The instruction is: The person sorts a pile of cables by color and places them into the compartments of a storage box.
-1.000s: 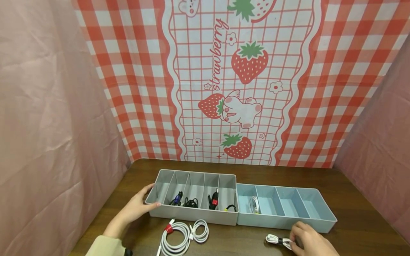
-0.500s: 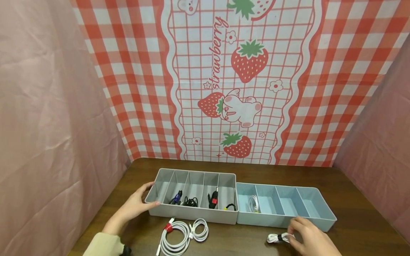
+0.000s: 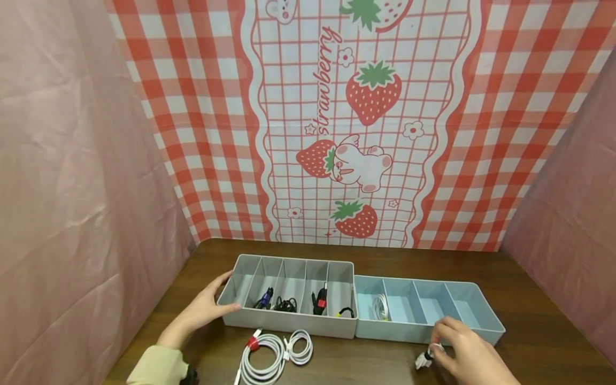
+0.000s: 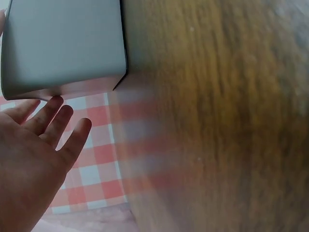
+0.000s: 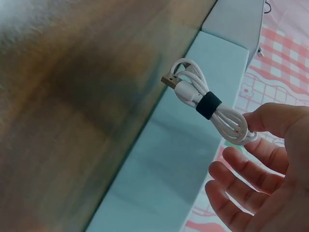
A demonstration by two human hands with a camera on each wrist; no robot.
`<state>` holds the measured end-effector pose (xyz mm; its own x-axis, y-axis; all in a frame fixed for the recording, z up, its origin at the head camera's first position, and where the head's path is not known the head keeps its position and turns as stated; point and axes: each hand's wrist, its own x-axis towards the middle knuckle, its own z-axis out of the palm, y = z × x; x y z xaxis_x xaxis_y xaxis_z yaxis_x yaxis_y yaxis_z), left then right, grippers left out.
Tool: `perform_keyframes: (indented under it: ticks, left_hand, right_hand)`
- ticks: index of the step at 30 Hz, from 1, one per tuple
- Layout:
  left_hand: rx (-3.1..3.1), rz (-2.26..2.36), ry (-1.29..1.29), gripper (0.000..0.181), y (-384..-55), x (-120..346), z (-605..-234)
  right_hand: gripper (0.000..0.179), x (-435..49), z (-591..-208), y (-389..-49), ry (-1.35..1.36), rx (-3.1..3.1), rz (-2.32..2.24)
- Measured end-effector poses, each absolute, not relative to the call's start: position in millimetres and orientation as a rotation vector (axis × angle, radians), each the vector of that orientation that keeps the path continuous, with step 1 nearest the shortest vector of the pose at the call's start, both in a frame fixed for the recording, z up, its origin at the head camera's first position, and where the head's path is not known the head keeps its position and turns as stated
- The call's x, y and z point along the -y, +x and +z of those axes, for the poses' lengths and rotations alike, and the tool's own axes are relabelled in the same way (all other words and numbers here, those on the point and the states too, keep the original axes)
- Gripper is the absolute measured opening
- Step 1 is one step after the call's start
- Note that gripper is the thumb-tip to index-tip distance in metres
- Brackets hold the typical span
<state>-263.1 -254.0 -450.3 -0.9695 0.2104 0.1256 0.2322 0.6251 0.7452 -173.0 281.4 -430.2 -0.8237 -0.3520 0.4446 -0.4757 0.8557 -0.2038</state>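
Note:
My right hand pinches one end of a coiled white USB cable between thumb and index finger. The other fingers are spread apart below it. A black strap binds the coil, and its metal USB plug points away from the hand. In the head view the cable hangs before the front wall of a light blue divided box. My left hand rests at the left end of a grey divided box, thumb at the front corner; in the left wrist view, its fingers lie fairly straight beside the end wall.
Two coiled white cables lie before the grey box, the larger one with a red strap. Dark cables sit in several grey compartments. A white cable occupies the leftmost blue compartment. A checked cloth hangs behind the table.
The white USB cable has come up off the table in my right hand, shifting slightly right and swinging to hang from the fingertips. My left hand stays at the grey box.

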Motion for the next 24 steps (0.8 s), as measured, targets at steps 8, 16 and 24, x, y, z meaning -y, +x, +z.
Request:
perform_keyframes:
  ticks: [8, 16, 24]
  left_hand:
    - [2.837, -1.283, -0.364, 0.088, -263, 253, -447]
    - [2.813, -1.288, -0.382, 0.089, -264, 253, -449]
    - [2.789, -1.346, -0.398, 0.089, -264, 254, -451]
  right_hand:
    - [0.040, -280, -416, -177, 0.574, 2.577, 0.395]
    - [0.041, -279, -401, -183, 0.658, 2.456, 0.317]
    - [0.040, -276, -387, -186, 0.666, 2.425, 0.280]
